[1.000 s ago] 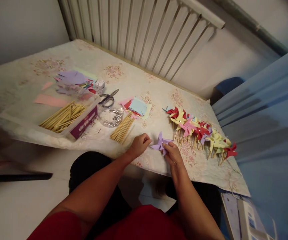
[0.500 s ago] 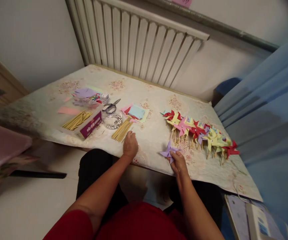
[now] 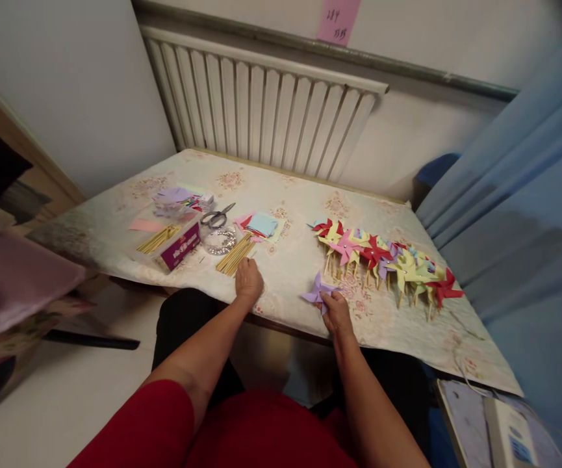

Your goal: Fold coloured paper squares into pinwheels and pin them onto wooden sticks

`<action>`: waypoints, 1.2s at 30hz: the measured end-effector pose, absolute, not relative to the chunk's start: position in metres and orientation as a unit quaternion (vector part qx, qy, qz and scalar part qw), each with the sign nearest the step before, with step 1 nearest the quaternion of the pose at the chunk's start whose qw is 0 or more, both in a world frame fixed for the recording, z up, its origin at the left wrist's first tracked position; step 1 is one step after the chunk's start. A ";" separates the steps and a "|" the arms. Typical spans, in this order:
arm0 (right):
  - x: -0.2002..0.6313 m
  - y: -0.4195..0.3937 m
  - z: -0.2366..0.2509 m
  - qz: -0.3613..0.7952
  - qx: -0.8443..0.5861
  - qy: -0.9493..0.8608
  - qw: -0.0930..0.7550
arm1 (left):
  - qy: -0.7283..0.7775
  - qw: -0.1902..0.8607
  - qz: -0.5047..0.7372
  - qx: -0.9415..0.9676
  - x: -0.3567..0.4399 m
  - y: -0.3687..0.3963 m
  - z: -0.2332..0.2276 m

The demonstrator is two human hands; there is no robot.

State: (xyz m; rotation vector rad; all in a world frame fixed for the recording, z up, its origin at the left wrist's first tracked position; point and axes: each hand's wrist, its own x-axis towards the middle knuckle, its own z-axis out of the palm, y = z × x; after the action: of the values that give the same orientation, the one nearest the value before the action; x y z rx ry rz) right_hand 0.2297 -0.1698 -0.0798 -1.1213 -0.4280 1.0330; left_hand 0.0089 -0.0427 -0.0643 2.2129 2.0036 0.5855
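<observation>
My right hand pinches a purple paper pinwheel just above the table's near edge. My left hand rests knuckles-up on the table, its fingertips at the near end of a loose pile of wooden sticks; whether it grips one I cannot tell. To the right lies a row of finished pinwheels in red, yellow, pink and purple, each on a stick.
A clear box of sticks, scissors, a round dish of shiny pins and stacks of coloured paper squares lie on the floral tablecloth. A radiator stands behind; a blue curtain hangs right.
My left hand let go of the purple pinwheel and moved left to the stick pile. The right hand kept the pinwheel. The view tilted up and pulled back.
</observation>
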 end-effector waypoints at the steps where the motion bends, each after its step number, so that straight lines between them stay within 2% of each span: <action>1: 0.229 -0.170 -0.080 0.464 -0.504 -0.194 0.702 | 0.660 0.049 0.190 0.726 0.009 -0.043 -0.064; 11: 0.229 -0.169 -0.080 0.470 -0.506 -0.197 0.696 | 0.654 0.013 0.160 0.739 0.009 -0.043 -0.064; 22: 0.228 -0.169 -0.077 0.461 -0.514 -0.203 0.694 | 0.654 0.032 0.110 0.748 0.009 -0.051 -0.055; 36: 0.227 -0.170 -0.076 0.450 -0.517 -0.217 0.695 | 0.611 0.045 0.122 0.781 0.011 -0.087 -0.061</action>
State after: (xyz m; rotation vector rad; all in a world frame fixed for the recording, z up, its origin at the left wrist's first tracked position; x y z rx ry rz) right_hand 0.2268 -0.1703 -0.0760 -1.1546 -0.4852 1.0043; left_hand 0.0112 -0.0872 -0.0615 2.3840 1.8667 0.3716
